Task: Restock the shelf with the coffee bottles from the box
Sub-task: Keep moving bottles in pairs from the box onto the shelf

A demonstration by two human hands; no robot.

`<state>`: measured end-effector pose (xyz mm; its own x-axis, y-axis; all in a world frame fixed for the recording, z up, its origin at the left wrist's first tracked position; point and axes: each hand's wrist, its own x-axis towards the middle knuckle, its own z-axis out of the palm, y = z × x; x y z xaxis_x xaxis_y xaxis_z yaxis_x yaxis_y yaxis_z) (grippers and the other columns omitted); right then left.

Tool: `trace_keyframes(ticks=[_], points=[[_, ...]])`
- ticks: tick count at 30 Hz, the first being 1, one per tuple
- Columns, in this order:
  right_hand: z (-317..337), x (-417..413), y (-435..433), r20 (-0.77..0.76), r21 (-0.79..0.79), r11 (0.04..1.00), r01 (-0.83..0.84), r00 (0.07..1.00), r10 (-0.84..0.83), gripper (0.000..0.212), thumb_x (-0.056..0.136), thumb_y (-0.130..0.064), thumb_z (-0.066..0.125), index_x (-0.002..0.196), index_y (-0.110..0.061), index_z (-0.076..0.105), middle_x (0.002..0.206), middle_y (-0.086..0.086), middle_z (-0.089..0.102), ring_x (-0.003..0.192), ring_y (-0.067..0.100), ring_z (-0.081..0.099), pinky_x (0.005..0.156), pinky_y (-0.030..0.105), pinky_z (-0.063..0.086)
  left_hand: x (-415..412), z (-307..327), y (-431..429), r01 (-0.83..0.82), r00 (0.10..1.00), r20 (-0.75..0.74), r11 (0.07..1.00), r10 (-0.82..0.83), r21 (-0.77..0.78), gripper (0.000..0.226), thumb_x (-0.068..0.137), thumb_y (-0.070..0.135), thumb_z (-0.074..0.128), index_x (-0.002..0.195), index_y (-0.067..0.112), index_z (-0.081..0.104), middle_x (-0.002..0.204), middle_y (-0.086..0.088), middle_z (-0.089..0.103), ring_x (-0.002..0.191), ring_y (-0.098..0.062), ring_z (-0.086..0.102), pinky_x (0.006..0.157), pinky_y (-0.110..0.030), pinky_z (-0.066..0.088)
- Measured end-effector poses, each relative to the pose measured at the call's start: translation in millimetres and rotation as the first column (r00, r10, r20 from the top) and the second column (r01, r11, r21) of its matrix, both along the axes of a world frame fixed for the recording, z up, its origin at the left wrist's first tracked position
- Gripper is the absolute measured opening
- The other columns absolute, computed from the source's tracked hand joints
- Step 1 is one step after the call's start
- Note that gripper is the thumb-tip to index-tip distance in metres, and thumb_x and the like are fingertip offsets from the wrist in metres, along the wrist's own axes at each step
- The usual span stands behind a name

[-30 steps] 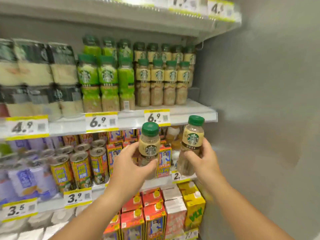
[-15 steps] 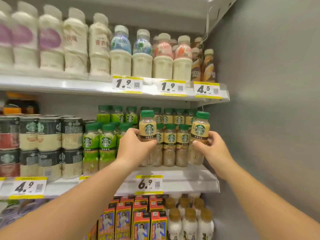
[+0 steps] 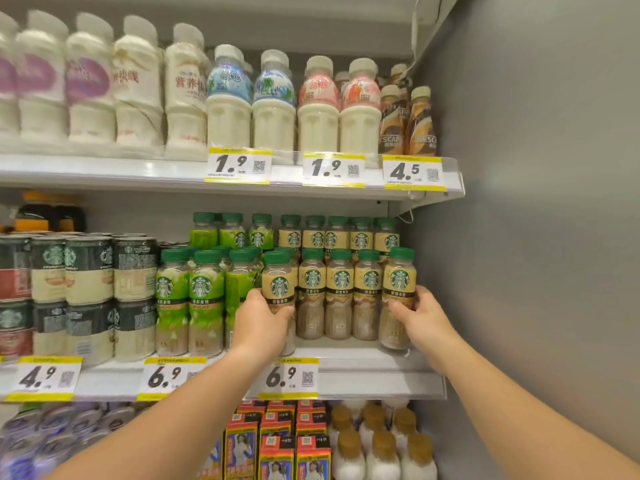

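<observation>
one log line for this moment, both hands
left hand: holds beige coffee bottle | right hand: holds coffee bottle | place: middle shelf front

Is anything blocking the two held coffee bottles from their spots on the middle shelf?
Nothing visible does. The left hand holds its bottle at the left end of the beige front row, the right hand holds its bottle at the right end by the wall, both at the shelf surface.

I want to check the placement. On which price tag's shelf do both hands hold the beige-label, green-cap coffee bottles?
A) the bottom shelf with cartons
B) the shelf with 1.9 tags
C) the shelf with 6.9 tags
C: the left hand and right hand each grip a beige-label, green-cap coffee bottle at the front of the white shelf carrying the yellow 6.9 tag.
</observation>
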<state>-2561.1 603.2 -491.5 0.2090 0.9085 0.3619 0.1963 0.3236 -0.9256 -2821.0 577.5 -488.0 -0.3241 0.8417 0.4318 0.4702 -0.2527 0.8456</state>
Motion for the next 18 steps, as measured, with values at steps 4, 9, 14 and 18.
trace_keyframes(ticks=[4, 9, 14, 18], points=[[-2.9, 1.4, -2.2, 0.057, -0.044, 0.999, 0.001, 0.998, 0.002, 0.041, 0.097, -0.023, 0.062, 0.135, -0.026, 0.046, 0.122, -0.004, 0.061, 0.114, 0.02, 0.057, 0.096, 0.041, 0.047, -1.1, 0.0, -0.3, -0.027, 0.997, -0.073, 1.0, 0.026, -0.011, 0.032, 0.094, 0.03, 0.068, 0.114, 0.011, 0.051, 0.102, -0.005, 0.063, 0.09, -0.026, 0.059, 0.074, -0.036, 0.048], [-1.2, 2.8, -6.2, 0.11, -0.101, 0.995, 0.0, 0.994, 0.011, 0.044, 0.099, -0.024, 0.059, 0.14, -0.026, 0.04, 0.128, -0.002, 0.056, 0.115, 0.02, 0.053, 0.089, 0.038, 0.042, -5.5, 1.8, -10.3, -0.026, 0.992, -0.125, 0.999, 0.028, 0.023, 0.024, 0.09, 0.033, 0.072, 0.105, 0.018, 0.06, 0.093, 0.002, 0.067, 0.083, -0.02, 0.062, 0.068, -0.033, 0.049], [3.7, 3.6, -11.6, 0.171, -0.134, 0.991, 0.009, 0.985, 0.015, 0.049, 0.102, -0.029, 0.054, 0.146, -0.029, 0.035, 0.135, -0.001, 0.054, 0.116, 0.021, 0.051, 0.09, 0.038, 0.044, -3.8, 1.5, -16.6, -0.051, 0.983, -0.178, 0.999, 0.052, 0.011, 0.026, 0.09, 0.031, 0.072, 0.104, 0.011, 0.063, 0.095, -0.006, 0.07, 0.086, -0.026, 0.065, 0.075, -0.039, 0.055], [-3.7, 6.6, -11.4, 0.211, -0.136, 0.99, 0.04, 0.977, -0.011, 0.053, 0.101, -0.033, 0.054, 0.149, -0.028, 0.033, 0.139, 0.0, 0.053, 0.118, 0.02, 0.051, 0.1, 0.039, 0.042, -4.6, -9.7, -17.2, -0.066, 0.974, -0.22, 0.997, 0.056, -0.04, 0.024, 0.082, 0.021, 0.077, 0.095, 0.01, 0.061, 0.09, -0.006, 0.067, 0.08, -0.025, 0.063, 0.07, -0.039, 0.056]])
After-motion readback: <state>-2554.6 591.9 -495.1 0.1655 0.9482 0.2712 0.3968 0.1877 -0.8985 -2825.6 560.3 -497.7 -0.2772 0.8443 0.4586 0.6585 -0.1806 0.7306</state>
